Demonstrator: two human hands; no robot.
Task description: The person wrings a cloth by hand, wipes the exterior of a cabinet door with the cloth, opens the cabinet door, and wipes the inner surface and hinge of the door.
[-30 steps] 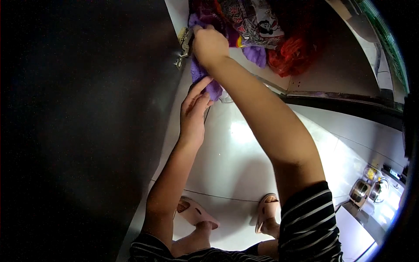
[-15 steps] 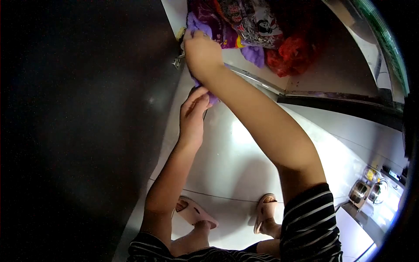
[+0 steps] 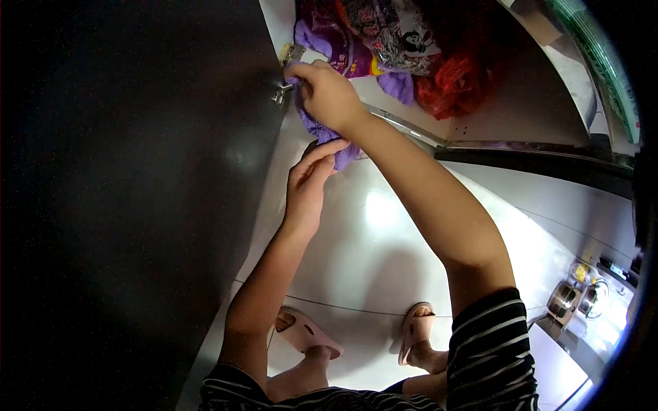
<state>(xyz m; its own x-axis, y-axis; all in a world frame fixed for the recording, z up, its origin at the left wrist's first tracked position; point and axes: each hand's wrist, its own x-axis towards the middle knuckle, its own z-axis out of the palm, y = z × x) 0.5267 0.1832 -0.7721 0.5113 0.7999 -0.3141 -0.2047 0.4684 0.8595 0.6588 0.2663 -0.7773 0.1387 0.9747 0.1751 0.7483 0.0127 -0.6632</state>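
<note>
A purple cloth stretches between both hands near the hinge side of an open cabinet. My right hand is closed on its upper part, right beside a metal hinge on the dark door. Lower down, my left hand grips the cloth's bottom end between thumb and fingers. Inside the cabinet lie a purple printed package, a clear patterned plastic bag and a red plastic bag. More purple fabric shows beneath the packages.
The dark cabinet door fills the left side. A metal-edged cabinet sill runs below the opening. My slippered feet stand on the pale tiled floor. Metal pots sit at the far right, and glass curves at the upper right.
My right hand has moved down and slightly right, away from the cabinet interior, along with the cloth. More of the hinge shows. My left hand has shifted only a little.
</note>
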